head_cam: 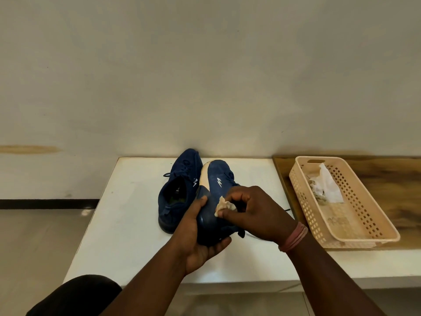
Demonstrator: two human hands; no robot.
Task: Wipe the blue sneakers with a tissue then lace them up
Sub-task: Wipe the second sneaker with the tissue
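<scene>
Two blue sneakers lie on a white table [127, 224]. The left sneaker [175, 190] stands upright with its opening facing me. The right sneaker [216, 179] is tipped on its side, white sole edge turned left. My left hand [198, 238] grips its heel from below, thumb on the sole. My right hand [252, 210] pinches a crumpled, soiled tissue [224, 207] against the sneaker's blue side near the heel. A dark lace end [241, 233] sticks out under my right wrist.
A beige perforated plastic basket [364, 224] sits to the right on a wooden surface [391, 179], with a white tissue [328, 185] and crumpled used ones inside. The wall runs just behind the table. My dark-clad knee [77, 295] shows at bottom left.
</scene>
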